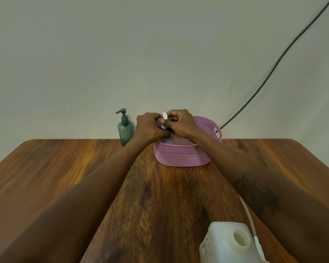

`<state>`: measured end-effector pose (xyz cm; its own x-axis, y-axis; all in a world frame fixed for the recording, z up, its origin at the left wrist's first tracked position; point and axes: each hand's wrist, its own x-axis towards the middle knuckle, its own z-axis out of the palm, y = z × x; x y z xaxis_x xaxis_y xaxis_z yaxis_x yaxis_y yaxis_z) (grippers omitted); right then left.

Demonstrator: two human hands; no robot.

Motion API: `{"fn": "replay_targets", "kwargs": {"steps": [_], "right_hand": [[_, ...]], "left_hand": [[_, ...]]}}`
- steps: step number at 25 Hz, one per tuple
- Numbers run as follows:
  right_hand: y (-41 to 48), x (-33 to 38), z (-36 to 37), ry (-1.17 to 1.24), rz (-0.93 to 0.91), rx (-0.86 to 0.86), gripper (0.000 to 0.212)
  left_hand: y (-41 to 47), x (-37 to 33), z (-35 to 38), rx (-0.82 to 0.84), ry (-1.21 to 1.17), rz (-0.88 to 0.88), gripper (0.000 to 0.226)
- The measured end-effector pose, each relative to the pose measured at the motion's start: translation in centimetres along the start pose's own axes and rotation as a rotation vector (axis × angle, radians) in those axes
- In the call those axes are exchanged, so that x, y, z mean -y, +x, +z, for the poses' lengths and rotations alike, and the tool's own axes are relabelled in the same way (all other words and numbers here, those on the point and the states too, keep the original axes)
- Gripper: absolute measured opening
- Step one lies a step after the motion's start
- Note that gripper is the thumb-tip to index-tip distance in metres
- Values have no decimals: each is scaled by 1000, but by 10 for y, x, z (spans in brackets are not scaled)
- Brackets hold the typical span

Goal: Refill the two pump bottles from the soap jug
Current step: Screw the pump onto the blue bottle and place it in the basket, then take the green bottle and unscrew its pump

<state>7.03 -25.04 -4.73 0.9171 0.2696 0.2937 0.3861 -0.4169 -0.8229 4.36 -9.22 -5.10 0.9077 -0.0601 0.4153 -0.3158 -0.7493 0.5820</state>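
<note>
Brown wooden counter [160, 196] against a pale wall. Left hand [148, 128] and right hand [182, 124] meet over a pink woven plastic basket [182, 156]. Fingers of both are curled tight on a dark pump bottle [166, 132] with a white top, held between them. Green translucent pump bottle [124, 132] stands upright just beside the left hand. White plastic soap jug [226, 245], uncapped, sits at the near right edge.

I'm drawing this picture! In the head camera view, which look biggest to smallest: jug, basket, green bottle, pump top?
1. Basket and jug: about alike. The jug is nearest the camera and cut off by the edge, so I won't rank them.
2. Green bottle.
3. Pump top.
</note>
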Motion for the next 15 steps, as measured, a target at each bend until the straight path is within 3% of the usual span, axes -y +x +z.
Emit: {"fn": "replay_targets", "kwargs": {"steps": [5, 9, 11, 13, 15], "right_hand": [[-9, 16, -16, -123, -57, 16, 60], [-9, 50, -8, -276, -262, -29, 57], [-6, 67, 6, -282, -306, -17, 53], [-2, 77, 22, -288, -316, 29, 52], [2, 79, 36, -296, -304, 73, 53]], "left_hand": [[-17, 6, -15, -76, -58, -84, 72], [-35, 22, -37, -448, -103, -171, 39], [-40, 33, -47, -579, -105, -286, 41], [-39, 46, -50, -535, -105, -407, 60], [-33, 57, -46, -368, -108, -501, 85]]}}
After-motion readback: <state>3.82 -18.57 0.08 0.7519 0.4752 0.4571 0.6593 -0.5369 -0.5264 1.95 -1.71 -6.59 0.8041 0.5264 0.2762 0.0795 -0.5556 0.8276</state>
